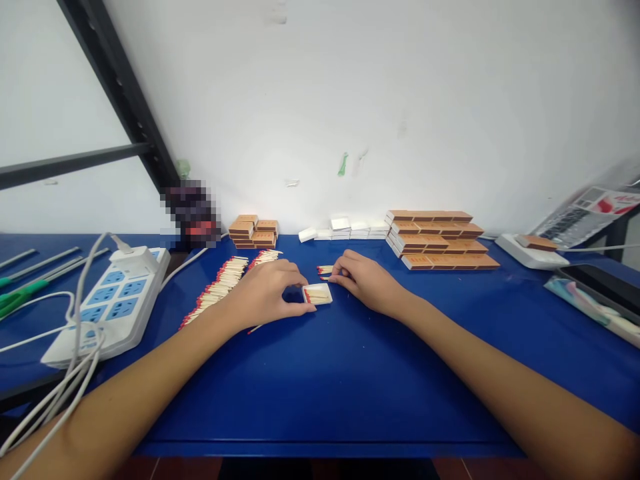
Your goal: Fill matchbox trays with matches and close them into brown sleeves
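Note:
A small white matchbox tray [329,295] with several red-tipped matches in it sits on the blue tabletop. My left hand [270,291] grips its left end between thumb and fingers. Just beyond the tray, a few matches [325,269] point their red heads left. The fingertips of my right hand [367,280] are pinched at the plain ends of these matches. Rows of loose matches [220,287] lie to the left, partly hidden behind my left hand and forearm.
Brown matchboxes are stacked at the back right [445,261] and back left [253,230]. White trays [350,229] line the wall between them. A power strip [113,300] with cables is at left. A white adapter [530,252] and a dark phone-like object [605,287] lie at right.

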### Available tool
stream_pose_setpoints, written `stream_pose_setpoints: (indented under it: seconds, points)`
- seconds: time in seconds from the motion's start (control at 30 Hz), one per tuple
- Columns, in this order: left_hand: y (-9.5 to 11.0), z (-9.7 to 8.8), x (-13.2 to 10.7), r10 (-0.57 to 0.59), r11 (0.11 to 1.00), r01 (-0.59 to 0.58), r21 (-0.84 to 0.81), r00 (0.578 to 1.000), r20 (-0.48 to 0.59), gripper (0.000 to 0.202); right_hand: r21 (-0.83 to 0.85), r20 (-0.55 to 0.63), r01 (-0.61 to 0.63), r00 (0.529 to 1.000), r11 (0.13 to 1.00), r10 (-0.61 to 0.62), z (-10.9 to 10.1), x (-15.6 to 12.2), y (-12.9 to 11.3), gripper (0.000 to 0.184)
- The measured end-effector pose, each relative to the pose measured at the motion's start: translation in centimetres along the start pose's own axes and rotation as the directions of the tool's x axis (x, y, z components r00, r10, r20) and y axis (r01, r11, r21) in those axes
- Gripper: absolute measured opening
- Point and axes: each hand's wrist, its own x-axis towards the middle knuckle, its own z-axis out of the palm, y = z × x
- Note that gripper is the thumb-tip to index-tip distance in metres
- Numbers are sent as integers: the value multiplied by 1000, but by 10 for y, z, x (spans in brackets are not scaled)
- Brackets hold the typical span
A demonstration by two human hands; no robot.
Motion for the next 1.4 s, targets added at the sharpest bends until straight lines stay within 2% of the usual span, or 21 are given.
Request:
stream_pose_setpoints:
  seconds: [0.13, 0.27, 0.4, 0.5, 0.7, 0.83, 1.2, 1.4]
  points:
    - [0, -1, 0, -16, 1000, 16, 6, 1000, 1, 32, 24, -10, -12, 1000, 1000, 12, -6, -1, -6, 13]
    - [1, -1, 0, -42, 999, 42, 19, 999, -10, 30, 98, -58, 42, 998, 994, -36, -8, -6, -19, 10]
    - [1, 0, 0, -31, 999, 31, 13, 999, -9, 28, 134, 13, 120, 992, 984, -123, -4, -13, -37, 12]
    - [1, 0, 1, -18, 1000, 18, 0, 1000, -4, 27, 154, 29, 126, 991, 980, -132, -3, -14, -41, 13]
    - [3, -1, 1, -20, 1000, 21, -15, 1000, 15, 27, 82, -110, 59, 993, 995, -50, -5, -7, -18, 11]
    - [3, -1, 1, -20, 1000, 20, -14, 1000, 11, 27, 20, -65, 36, 997, 999, -35, -1, -4, -6, 13]
    - [2, -2, 0, -22, 1000, 22, -6, 1000, 18, 30, 30, -52, 39, 998, 999, -37, 0, 0, 2, 7]
    - [2, -2, 1, -18, 1000, 18, -8, 1000, 14, 28, 14, -52, 52, 997, 999, -51, -3, -1, 3, 15]
